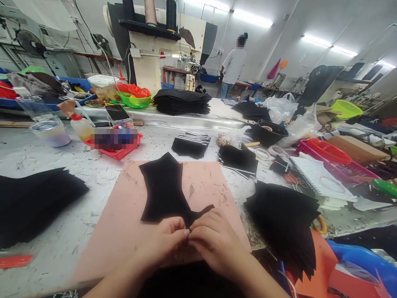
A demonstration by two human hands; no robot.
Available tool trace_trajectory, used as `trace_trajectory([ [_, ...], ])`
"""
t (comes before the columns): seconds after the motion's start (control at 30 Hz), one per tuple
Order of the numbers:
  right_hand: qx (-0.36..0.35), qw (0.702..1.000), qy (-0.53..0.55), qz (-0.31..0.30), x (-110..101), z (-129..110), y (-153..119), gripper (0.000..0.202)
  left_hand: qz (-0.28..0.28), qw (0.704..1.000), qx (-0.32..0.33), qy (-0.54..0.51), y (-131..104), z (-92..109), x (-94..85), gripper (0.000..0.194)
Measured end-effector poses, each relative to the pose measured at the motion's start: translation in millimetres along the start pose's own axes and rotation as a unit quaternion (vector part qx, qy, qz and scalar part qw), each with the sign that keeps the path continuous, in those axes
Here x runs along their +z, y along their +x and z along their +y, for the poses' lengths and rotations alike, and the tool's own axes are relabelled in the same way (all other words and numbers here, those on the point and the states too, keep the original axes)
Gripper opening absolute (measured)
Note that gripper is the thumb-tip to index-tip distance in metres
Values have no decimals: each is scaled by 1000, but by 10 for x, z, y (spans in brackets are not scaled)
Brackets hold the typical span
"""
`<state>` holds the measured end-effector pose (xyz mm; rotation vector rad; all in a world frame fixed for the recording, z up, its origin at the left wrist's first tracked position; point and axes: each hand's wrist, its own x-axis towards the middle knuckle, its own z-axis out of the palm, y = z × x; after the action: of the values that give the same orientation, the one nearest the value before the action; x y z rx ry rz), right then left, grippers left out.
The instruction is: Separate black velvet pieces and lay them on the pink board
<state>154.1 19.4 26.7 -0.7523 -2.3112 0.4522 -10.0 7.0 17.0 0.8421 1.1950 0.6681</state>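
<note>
A black cut piece (164,186) with pointed corners lies on a pink sheet (204,182) in front of me. Its near right corner runs down to my hands. My left hand (170,238) pinches the edge of the black material between thumb and forefinger. Close against it, my right hand (214,236) also pinches the material, and a narrow black strip shows above its knuckles. The fingertips of both hands nearly meet, and what lies between them is mostly hidden.
Black stacks lie left (37,203) and right (285,219); smaller stacks (190,145) sit beyond the sheet. A red basket (118,153), a cup (52,134) and a notebook (322,178) surround the work area. A sewing machine (155,54) and a person (234,66) are farther back.
</note>
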Motion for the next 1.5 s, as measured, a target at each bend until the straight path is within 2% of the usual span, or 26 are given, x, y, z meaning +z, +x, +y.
trace_trajectory([
  [0.1, -10, 1000, -8, 4, -15, -8, -12, 11, -3, 1000, -2, 22, -12, 30, 10, 36],
  [0.2, -25, 998, -62, -2, 0, -27, -33, 16, -2, 999, 1, 54, -1, 10, -4, 29],
  [0.3, -30, 993, -110, -8, 37, -59, -45, 23, 17, 995, 12, 93, 10, -41, -22, 22],
  [0.43, -23, 993, -118, 4, 59, -98, -48, 25, 43, 991, 15, 129, -9, -83, -9, 14],
  [0.63, -30, 995, -80, 46, 22, -95, -94, 19, 36, 995, -8, 94, -87, -33, 85, 12],
  [0.87, -31, 995, -73, 69, -26, -97, -133, 20, 23, 998, -21, 52, -159, 71, 167, 6],
  [1.07, -13, 998, -42, 51, -54, -95, -167, 18, 25, 998, -24, 49, -185, 92, 207, 6],
  [1.3, -6, 997, -29, 72, -56, -86, -200, 22, 10, 999, -29, 16, -167, 99, 233, 7],
  [1.5, 25, 998, 40, 39, -70, -53, -210, 19, 6, 1000, -27, 10, -167, 93, 228, 12],
])
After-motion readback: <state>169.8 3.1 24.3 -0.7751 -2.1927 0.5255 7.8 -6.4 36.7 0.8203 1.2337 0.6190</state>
